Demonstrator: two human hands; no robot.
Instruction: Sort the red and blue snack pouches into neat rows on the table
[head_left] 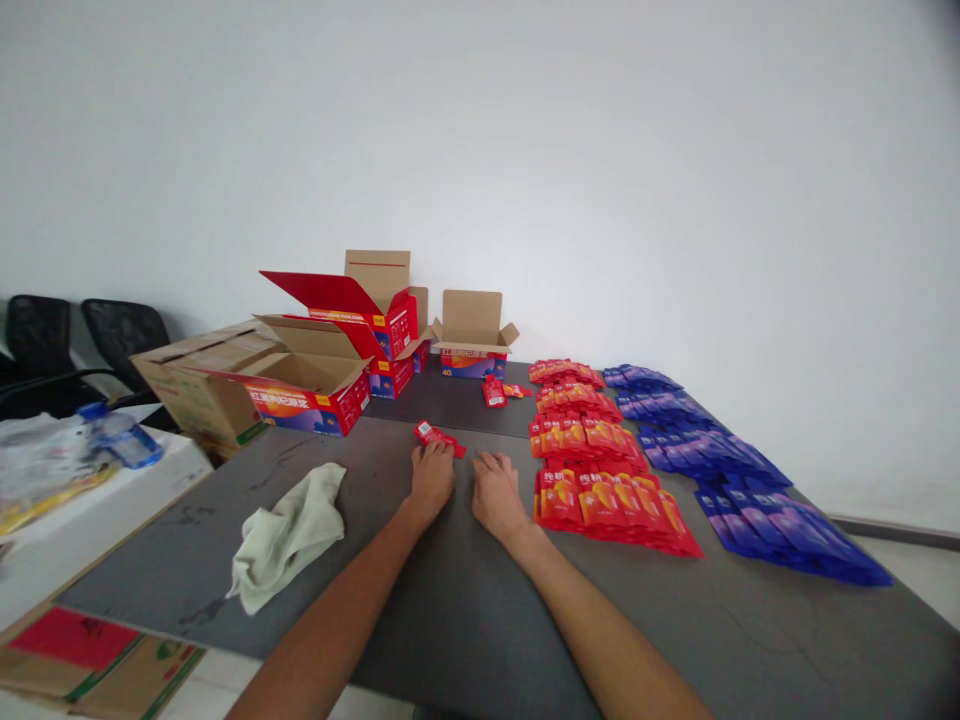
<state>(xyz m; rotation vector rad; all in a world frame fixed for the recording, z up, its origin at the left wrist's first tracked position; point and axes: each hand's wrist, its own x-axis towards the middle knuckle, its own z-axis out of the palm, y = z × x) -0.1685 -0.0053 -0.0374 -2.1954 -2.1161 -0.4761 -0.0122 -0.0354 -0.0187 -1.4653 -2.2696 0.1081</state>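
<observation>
Hands first, from the head camera, the only view I have: my left hand (pixel 433 478) lies palm down on the grey table (pixel 465 600), its fingertips touching a small red sachet (pixel 437 437) that lies flat on the tabletop just beyond them. I cannot tell whether the fingers pinch the sachet or only rest against its near edge. My right hand (pixel 496 492) lies flat just beside the left, fingers loosely spread on the bare surface, holding nothing.

Taking the red sachet as my landmark: a crumpled pale green cloth (pixel 289 535) lies to its left and nearer me. Rows of red-and-orange sachets (pixel 592 470) are stacked to its right, the nearest row just beside my right hand, and rows of blue sachets (pixel 735 470) run alongside them further right. A few loose red sachets (pixel 496 391) lie beyond it, toward the wall. Open red cartons (pixel 330 385) stand beyond it to the left, with a small open carton (pixel 472 345) at the table's far edge and a plain brown carton (pixel 199 385) further left. Far left, a water bottle (pixel 120 435) lies on a white side table (pixel 97 520), with black chairs (pixel 75 340) behind.
</observation>
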